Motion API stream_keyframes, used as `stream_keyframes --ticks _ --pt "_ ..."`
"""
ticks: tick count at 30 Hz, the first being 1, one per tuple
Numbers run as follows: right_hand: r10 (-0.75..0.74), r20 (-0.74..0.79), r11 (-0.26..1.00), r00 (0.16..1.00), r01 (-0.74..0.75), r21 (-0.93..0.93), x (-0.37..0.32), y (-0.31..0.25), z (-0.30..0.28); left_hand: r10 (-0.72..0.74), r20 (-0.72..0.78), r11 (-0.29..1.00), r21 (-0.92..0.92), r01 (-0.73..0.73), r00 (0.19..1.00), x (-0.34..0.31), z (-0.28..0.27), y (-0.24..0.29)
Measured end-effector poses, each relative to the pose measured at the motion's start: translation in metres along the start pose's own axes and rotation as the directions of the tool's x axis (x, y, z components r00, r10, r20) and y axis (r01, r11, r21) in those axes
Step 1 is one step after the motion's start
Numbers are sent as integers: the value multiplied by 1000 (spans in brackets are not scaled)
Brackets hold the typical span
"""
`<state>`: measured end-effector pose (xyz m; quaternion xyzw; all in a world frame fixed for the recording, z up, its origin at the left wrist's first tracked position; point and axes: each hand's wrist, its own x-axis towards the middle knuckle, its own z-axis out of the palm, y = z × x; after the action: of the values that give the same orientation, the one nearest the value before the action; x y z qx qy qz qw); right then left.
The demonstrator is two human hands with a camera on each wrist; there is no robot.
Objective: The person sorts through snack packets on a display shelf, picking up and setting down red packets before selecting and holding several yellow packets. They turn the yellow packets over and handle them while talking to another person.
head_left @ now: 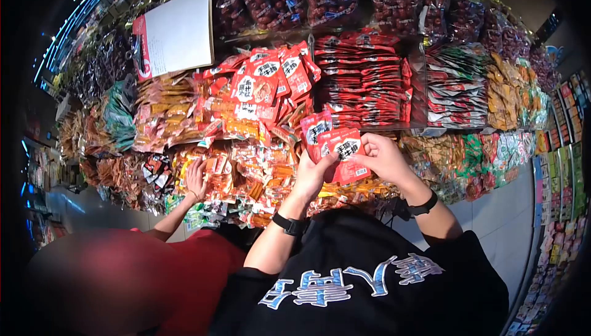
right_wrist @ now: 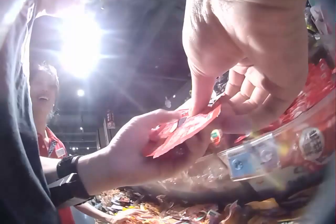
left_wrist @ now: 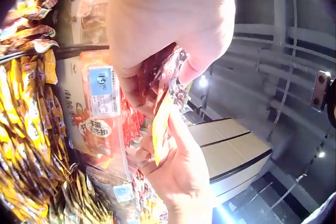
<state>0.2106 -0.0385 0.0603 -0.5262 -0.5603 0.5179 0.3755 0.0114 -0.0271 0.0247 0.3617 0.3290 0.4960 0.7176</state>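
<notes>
In the head view, my left hand holds a few red snack packets fanned together, its thumb across their lower left part. A pinkish-red packet sticks out behind the front one. My right hand pinches the right edge of the front packet between thumb and fingers. In the right wrist view, the packets lie tilted between my left hand and my right hand. The left wrist view shows the packets edge-on, mostly hidden by my left hand.
Loose red packets are heaped beyond my hands, beside a bin of stacked red packets. A white sign board stands at the back left. To the left, another person's hand reaches over orange packets. Price tags line the bin fronts.
</notes>
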Motion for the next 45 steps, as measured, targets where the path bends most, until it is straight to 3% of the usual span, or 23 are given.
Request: stream_keyframes --ticks 2,3,5,6,7,8,11,16,38,45 --pt "-32 -18 993 999 34 114 1 -5 -14 -8 -48 997 -71 5 999 -1 1 -8" --pt "-113 -75 991 991 118 69 3 -1 -28 -20 -47 997 -73 16 999 -1 0 -6" --pt "-169 -309 985 936 168 -30 14 2 -57 -41 -60 996 -76 36 997 -1 3 0" --pt "-330 -359 916 873 205 -344 14 -14 -66 -35 -64 997 -66 31 997 0 3 0" --pt "-489 -350 758 799 191 -623 15 -28 -75 -45 -67 998 -54 42 997 1 3 -2" --pt "-611 -293 621 735 216 -753 21 -25 -81 -57 -71 998 -40 54 996 2 2 -5" --pt "-697 -102 389 709 254 -885 33 -11 -86 -76 -48 997 -25 75 996 2 -2 -9" --pt "-705 -57 294 707 218 -930 40 -8 -77 -79 -49 997 -18 79 996 2 -9 -14" --pt "-663 27 202 748 214 -956 36 -1 -60 -35 -109 999 -21 32 993 6 -7 -15" --pt "-641 -8 266 767 213 -940 33 -11 -57 -51 -93 999 -19 49 994 5 -10 -15"
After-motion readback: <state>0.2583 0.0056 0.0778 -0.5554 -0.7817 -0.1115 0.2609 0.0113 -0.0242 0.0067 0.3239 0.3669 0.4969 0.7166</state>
